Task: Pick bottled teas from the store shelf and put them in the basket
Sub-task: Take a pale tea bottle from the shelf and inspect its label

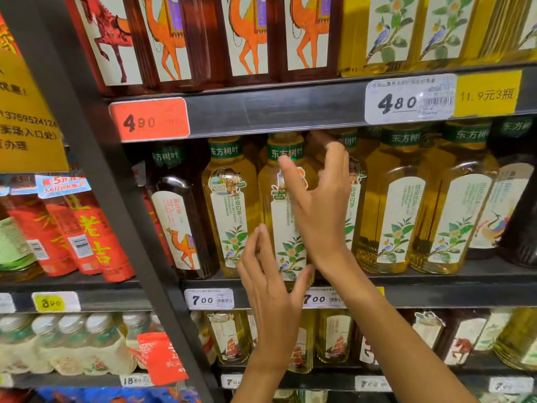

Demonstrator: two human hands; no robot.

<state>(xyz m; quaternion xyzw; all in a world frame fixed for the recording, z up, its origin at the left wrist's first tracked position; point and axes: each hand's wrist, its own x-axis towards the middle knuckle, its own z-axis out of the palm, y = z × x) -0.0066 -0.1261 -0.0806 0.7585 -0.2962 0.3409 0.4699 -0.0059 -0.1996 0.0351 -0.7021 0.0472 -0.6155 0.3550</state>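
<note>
Both hands were up at the middle shelf point(436, 282); the yellow tea bottle point(286, 228) between them carried a green neck band reading 东方树叶, and its neighbour to the left point(229, 205) read 陈皮白茶 down a white label with a bird and leaves; the right hand point(316, 205) was spread wide across the upper front of that bottle, fingers straight, thumb near the neck band, gripping nothing that I could see; the left hand point(270, 286) rose just below it, fingers straight and together, thumb out beside the bottle's base; whether either hand actually touched the bottle, I could not tell. Left of the bottle stood one dark bottle point(180, 216) with a camel on its label; to its right, at least three more yellow ones, the nearest mostly hidden behind the right hand. Price tags: a red tag point(149, 120) reading 490 up and left of the bottle, a white one point(409, 98) reading 480 up and right, with a yellow tag point(488, 93) reading 11.9元3瓶 beside it; below the bottle, two white tags read 700, one partly covered by the left hand. No basket was in view.
</note>
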